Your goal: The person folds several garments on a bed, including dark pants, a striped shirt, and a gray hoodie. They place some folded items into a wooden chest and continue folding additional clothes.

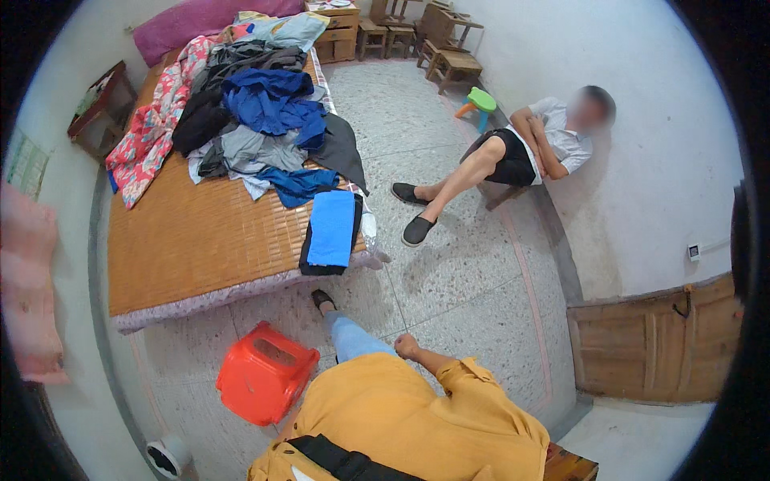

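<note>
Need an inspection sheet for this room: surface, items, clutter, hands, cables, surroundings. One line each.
Surface: bed with brown slatted mat, pale patterned edging.
Job's things: folded bright-blue cloth lying on folded black cloth at the bed's near right corner.
Clutter: heaped clothes farther up the bed; red stool on the floor.
Hands: right hand fingers look curled, nothing visible held; left hand out of view.
Cables: thin pale line by a small wall box; cable or conduit, cannot tell.
Surroundings: seated person, arms crossed, by the right wall; green-topped stool beyond.

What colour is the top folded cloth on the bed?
The cloth is bright blue; see the head view.
</note>
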Demonstrator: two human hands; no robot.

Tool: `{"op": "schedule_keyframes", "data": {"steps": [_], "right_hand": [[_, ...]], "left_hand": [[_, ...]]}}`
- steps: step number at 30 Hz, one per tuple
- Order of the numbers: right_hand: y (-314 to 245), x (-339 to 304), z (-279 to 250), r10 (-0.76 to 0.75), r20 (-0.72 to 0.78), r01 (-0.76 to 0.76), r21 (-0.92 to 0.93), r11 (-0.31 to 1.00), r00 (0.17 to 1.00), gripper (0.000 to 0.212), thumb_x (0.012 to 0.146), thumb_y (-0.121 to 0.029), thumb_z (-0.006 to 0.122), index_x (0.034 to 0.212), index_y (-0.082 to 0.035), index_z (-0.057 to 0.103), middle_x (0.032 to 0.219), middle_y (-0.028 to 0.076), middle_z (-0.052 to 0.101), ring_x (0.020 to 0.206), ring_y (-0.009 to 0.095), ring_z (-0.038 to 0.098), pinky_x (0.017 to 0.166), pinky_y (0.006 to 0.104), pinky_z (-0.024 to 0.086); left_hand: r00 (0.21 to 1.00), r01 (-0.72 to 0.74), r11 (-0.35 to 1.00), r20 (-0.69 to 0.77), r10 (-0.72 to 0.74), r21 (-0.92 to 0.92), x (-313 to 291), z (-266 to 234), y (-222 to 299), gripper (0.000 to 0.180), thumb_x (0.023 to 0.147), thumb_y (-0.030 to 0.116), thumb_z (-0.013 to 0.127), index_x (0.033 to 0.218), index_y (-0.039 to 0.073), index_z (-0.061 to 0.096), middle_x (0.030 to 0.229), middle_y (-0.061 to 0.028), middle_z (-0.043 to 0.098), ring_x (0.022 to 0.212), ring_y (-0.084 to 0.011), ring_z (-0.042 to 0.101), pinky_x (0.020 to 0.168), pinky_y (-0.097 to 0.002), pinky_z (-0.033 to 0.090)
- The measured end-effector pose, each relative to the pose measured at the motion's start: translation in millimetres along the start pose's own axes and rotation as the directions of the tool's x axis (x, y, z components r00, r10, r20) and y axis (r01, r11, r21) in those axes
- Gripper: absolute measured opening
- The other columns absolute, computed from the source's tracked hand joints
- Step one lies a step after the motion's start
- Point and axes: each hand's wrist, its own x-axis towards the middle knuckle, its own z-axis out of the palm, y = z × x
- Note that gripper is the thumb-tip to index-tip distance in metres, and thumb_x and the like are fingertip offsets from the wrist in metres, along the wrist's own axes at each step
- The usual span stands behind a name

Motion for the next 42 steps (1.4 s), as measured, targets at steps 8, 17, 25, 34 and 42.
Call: {"op": "schedule_keyframes", "data": {"steps": [8,17,25,34,42], "right_hand": [[-85.6,107.0,3.0,-0.308,0.023,0.301,-0.288,0.909,0.951,0.037,0.079,-0.023,0.046,0.057,0.002,0.061,0.053,0.017,0.059,0.053,0.029,0.061,0.059,0.0399,0.050],[-302.9,172.1,-26.9,-0.390,0.241,0.434,-0.170,0.885,0.889,0.023,0.070,-0.027,0.065,0.066,-0.005,0.063,0.059,0.008,0.061,0.047,0.016,0.055,0.047,0.0330,0.047],[-351.9,164.4,10.0,-0.341,0.262,0.329,0.089,0.940,0.903,0.013,0.077,-0.012,0.058,0.070,-0.001,0.056,0.059,0.007,0.057,0.049,0.013,0.056,0.043,0.0280,0.046],[-386.3,154.0,63.9,-0.419,0.461,0.431,0.085,0.898,0.782,0.014,0.079,-0.015,0.057,0.074,-0.003,0.058,0.064,0.005,0.059,0.053,0.011,0.056,0.045,0.0249,0.046],[-396.9,192.9,124.8,-0.502,0.417,0.537,0.038,0.842,0.757,0.016,0.083,-0.018,0.055,0.078,-0.003,0.058,0.064,0.005,0.058,0.052,0.012,0.056,0.047,0.0255,0.047]], "left_hand": [[1.000,-0.015,0.998,0.010,0.014,0.055,67.5,-88.0,25.6,0.037,0.085,0.036,0.043,0.116,0.016,0.049,0.101,-0.0115,0.061,0.104,-0.0305,0.055,0.077,-0.0523,0.043],[0.995,-0.084,0.985,-0.032,0.090,0.153,106.7,-155.3,30.8,0.037,0.085,0.037,0.042,0.114,0.016,0.050,0.101,-0.0112,0.061,0.104,-0.0308,0.055,0.077,-0.0533,0.043],[0.996,-0.037,0.976,-0.069,0.053,0.215,127.7,-190.9,49.8,0.037,0.085,0.038,0.041,0.113,0.016,0.050,0.100,-0.0110,0.061,0.105,-0.0310,0.055,0.076,-0.0541,0.043],[0.994,0.102,0.989,-0.034,-0.099,0.107,120.4,-246.4,25.1,0.035,0.084,0.038,0.042,0.103,0.011,0.055,0.101,-0.0194,0.061,0.095,-0.0387,0.059,0.079,-0.0465,0.045],[1.000,0.002,0.994,-0.020,0.000,0.109,162.0,-295.2,-41.4,0.031,0.083,0.034,0.046,0.100,0.010,0.057,0.097,-0.0188,0.062,0.090,-0.0372,0.059,0.077,-0.0452,0.046]]}}
